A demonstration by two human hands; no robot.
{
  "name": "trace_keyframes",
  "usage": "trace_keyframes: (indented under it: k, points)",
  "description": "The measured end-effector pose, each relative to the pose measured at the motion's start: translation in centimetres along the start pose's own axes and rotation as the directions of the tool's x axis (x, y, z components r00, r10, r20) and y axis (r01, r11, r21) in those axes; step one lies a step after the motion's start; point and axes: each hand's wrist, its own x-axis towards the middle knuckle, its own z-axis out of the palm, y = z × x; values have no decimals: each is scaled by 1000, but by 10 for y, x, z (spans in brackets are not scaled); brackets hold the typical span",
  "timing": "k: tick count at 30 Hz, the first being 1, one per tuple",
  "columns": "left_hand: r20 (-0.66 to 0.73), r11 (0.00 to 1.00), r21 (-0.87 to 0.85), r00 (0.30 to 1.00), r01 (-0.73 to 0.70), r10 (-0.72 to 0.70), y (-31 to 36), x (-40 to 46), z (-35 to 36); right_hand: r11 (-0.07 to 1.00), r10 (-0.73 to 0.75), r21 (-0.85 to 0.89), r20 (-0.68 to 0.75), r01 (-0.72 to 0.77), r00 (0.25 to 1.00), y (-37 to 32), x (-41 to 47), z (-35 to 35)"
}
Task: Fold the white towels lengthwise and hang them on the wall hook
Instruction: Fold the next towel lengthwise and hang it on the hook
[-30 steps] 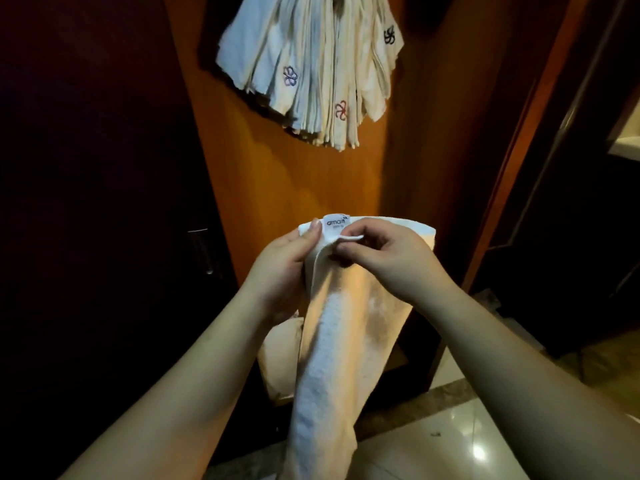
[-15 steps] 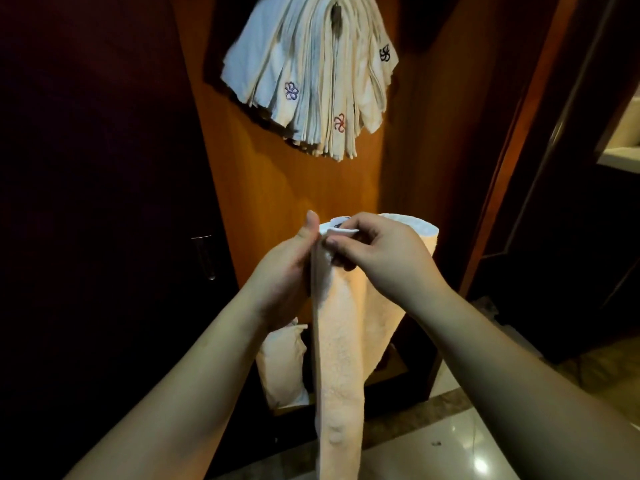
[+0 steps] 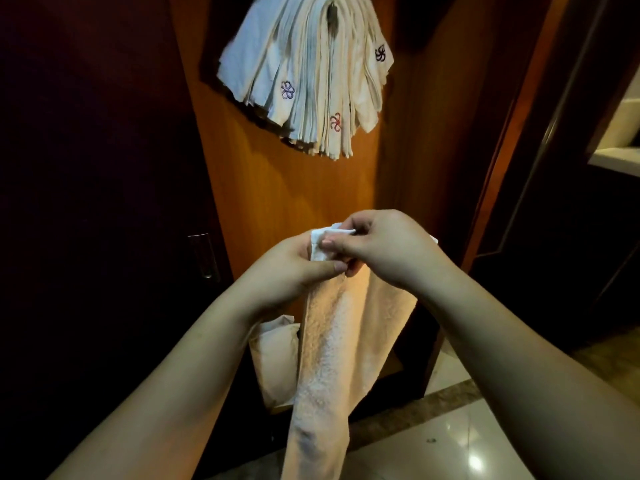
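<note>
While both hands pinch its top corner: left hand (image 3: 289, 271) and right hand (image 3: 384, 247) clamped on white towel (image 3: 332, 341), hanging near centre, below hung towels (image 3: 311, 81). Risk: loosened pinch unfolds lengthwise fold.

A wooden wall panel (image 3: 277, 188) carries a thick bundle of folded white towels (image 3: 311, 81), draped over a hook (image 3: 333, 12) near its top and fanning out downward. Several bear small embroidered flower marks. Below lies a glossy tiled floor (image 3: 450, 445) with a darker marble border strip (image 3: 415, 414).
</note>
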Motion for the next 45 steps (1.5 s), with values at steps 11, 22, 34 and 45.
trace_keyframes:
  k: [11,22,34,45]
  points:
    - [-143,966,-257,988,12,-50,6,-3,-22,913,325,-336,263,-230,908,36,5,-35]
    - [-197,960,-282,979,0,-58,2,-7,-49,977,55,-211,116,-29,992,67,6,-57]
    - [-111,932,-358,994,-59,20,2,-11,-41,808,69,581,-255,95,965,87,-2,-10]
    - [-267,930,-327,960,-166,77,5,-15,-18,958,-182,46,-665,284,724,88,-11,-6]
